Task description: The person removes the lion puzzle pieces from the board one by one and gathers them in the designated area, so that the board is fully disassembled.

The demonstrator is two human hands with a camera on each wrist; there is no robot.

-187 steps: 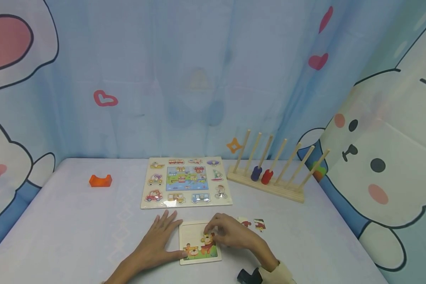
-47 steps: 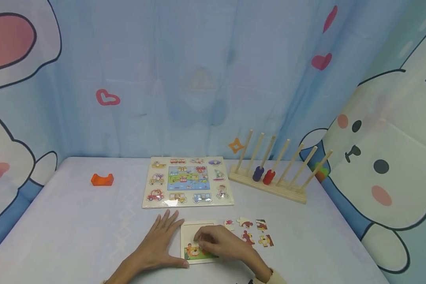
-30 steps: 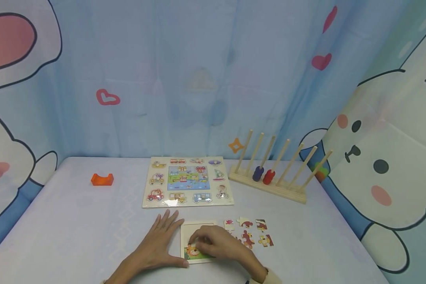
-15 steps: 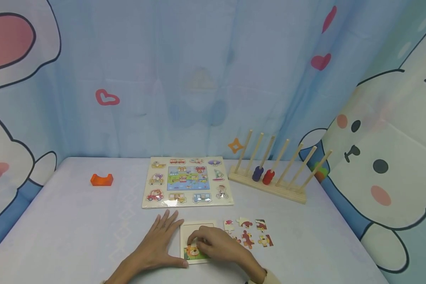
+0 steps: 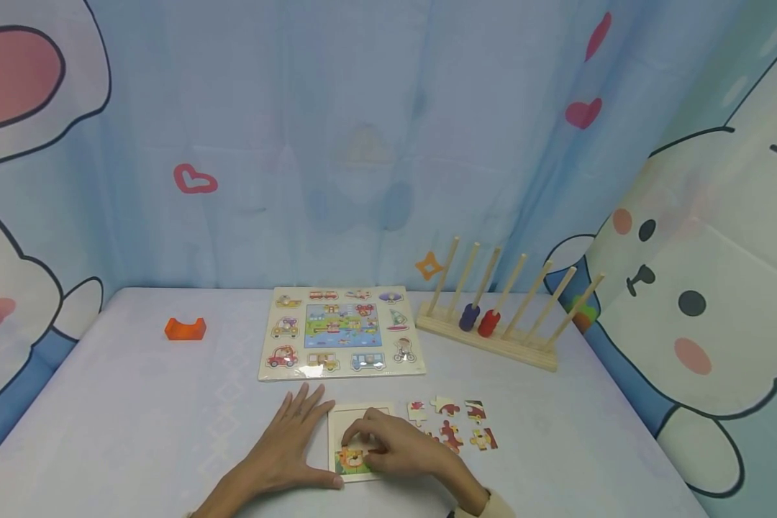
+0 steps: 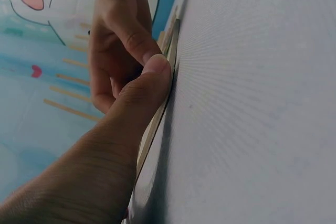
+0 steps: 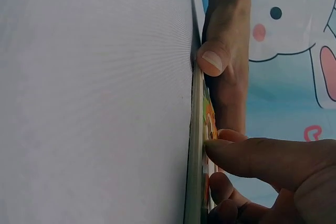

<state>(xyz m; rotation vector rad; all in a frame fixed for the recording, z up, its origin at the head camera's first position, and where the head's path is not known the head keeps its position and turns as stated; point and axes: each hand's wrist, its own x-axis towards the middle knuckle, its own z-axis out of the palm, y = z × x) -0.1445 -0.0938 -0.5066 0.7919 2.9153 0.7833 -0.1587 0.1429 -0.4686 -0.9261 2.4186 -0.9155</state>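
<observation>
In the head view a small wooden puzzle tray lies flat at the front, with picture pieces along its lower side. My left hand lies beside it, fingers spread on the cloth, the thumb resting on the tray's lower left edge. Over the tray, my right hand has its fingers curled, with index and thumb around a puzzle piece; its palm hides part of the tray. The right wrist view shows the right thumb against the pieces. Several loose puzzle pieces lie right of the tray.
Behind the tray lies a larger vehicle puzzle board, shrink-wrapped and shiny. A wooden peg stand with blue and red beads stands at the back right. An orange block sits back left. A patterned curtain closes off the table behind.
Since the oldest frame, more loose pieces lie right of the tray, and fewer are in it. Lately the right hand has shifted slightly left over the lower pieces; the left hand stays put.
</observation>
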